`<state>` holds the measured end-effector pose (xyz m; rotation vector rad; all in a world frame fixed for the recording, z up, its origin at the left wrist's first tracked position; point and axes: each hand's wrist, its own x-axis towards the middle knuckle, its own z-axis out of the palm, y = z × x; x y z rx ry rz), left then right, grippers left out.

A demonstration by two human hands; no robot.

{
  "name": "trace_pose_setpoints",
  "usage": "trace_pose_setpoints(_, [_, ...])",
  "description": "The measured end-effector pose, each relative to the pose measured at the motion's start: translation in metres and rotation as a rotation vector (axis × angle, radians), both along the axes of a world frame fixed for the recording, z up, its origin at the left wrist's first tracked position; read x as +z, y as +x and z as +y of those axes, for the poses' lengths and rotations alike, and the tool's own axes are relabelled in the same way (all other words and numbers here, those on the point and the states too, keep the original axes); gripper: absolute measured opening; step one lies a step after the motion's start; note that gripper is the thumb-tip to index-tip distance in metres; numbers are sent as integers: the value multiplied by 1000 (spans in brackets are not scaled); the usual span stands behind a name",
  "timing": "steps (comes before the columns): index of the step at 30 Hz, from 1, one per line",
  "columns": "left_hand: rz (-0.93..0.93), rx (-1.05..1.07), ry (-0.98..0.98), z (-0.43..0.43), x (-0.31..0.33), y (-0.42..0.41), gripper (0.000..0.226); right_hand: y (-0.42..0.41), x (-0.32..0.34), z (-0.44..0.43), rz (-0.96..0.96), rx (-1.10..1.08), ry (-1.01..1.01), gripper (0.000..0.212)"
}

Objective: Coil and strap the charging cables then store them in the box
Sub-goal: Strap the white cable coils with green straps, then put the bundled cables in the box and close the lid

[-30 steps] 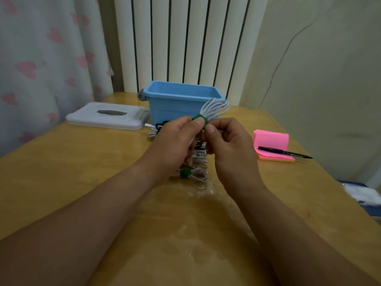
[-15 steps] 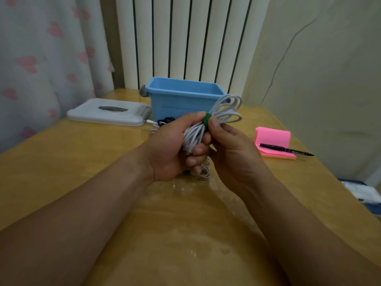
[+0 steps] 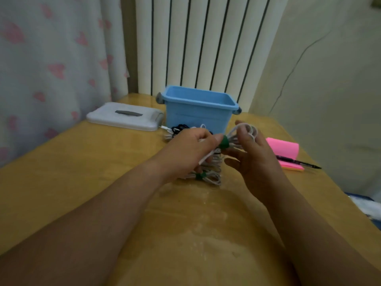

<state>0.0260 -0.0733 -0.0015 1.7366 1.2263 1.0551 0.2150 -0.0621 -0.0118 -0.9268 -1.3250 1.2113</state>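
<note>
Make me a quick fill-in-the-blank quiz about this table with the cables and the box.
The left hand grips a white coiled cable bound by a ____ strap.
The white lid lies on the table to the ____ of the blue box.
A black pen rests on the ____ sticky notes.
Missing words: green; left; pink.

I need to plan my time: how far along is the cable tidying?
Done: one strapped coil lies on the table. In hand: the left hand grips a second coil with its green strap on, right hand at the loops. Left: loose cables by the box, nothing visibly stored.
</note>
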Motion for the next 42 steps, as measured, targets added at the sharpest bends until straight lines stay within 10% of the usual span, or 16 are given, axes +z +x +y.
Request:
trace_pose_setpoints(18, [604,41,375,-52,-48,-60,28,-24,-25,-74,-1197,-30,480,21])
trace_pose_setpoints(24, [623,109,448,-39,-50,-53,21,-13,-28,-52,-1066,-261,421,23])
trace_pose_setpoints(30, [-71,491,65,27,-23,-72,55,-7,-5,-1,-739,-379,68,57])
trace_pose_setpoints(38, [-272,217,-141,96,-40,-52,33,-45,-20,64,-69,-165,-322,52])
trace_pose_setpoints(42, [-228,277,-39,90,-55,-48,29,-55,-23,68,-309,-262,-122,38])
